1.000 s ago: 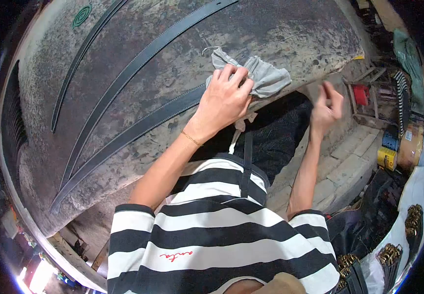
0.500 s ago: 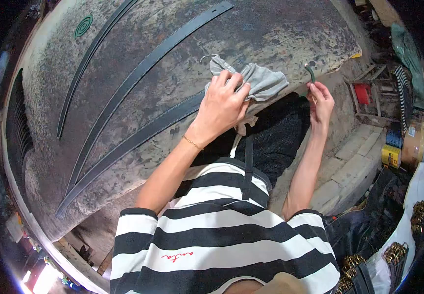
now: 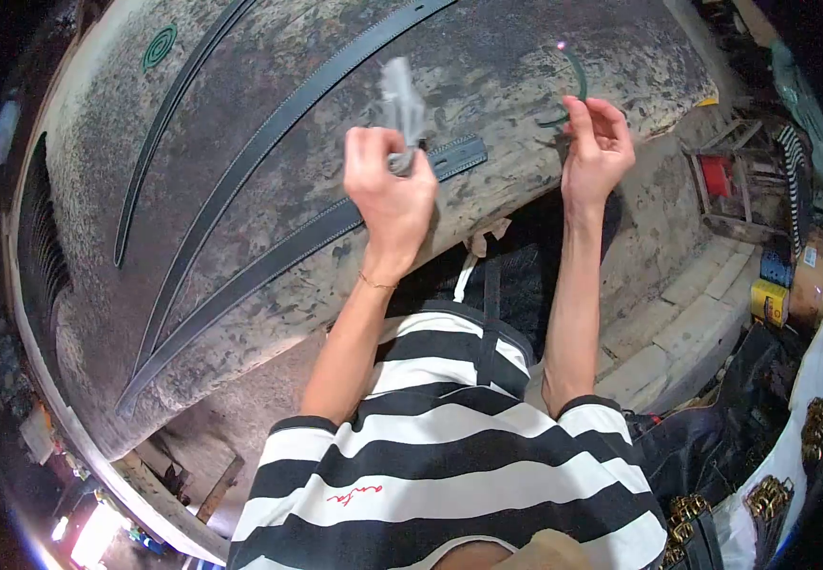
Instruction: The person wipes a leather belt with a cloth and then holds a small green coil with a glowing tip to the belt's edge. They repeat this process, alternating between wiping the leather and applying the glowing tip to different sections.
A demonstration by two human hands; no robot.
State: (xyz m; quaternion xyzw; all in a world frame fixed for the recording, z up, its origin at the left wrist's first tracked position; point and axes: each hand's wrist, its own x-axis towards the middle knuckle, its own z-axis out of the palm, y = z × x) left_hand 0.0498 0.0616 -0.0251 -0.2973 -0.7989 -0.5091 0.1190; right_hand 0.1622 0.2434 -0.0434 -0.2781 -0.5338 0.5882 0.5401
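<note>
My left hand (image 3: pixel 391 195) is closed on a grey cloth (image 3: pixel 404 100), blurred by motion, above the black leather belt (image 3: pixel 288 247) nearest me. This belt has pale edge stitching, and its end (image 3: pixel 468 157) shows just right of the hand. Between the thumb and fingers of my right hand (image 3: pixel 598 157) is a curved green piece of mosquito coil (image 3: pixel 579 74) with a glowing tip. It is raised over the right part of the worn table. Two more black straps, a wide stitched belt (image 3: pixel 250 157) and a narrower one (image 3: pixel 160 142), lie farther off.
A whole green coil (image 3: pixel 159 47) rests at the back left of the stained table (image 3: pixel 98 351). On the right are a wooden stool (image 3: pixel 739 185) with something red, a yellow box (image 3: pixel 769 302) and a cardboard box (image 3: pixel 813 275). Brass-coloured buckles (image 3: pixel 770 499) lie in bunches at lower right.
My left hand has lifted the cloth and moved left, uncovering the near belt's end. My right hand has risen and shifted left with the piece of mosquito coil, whose tip now glows visibly.
</note>
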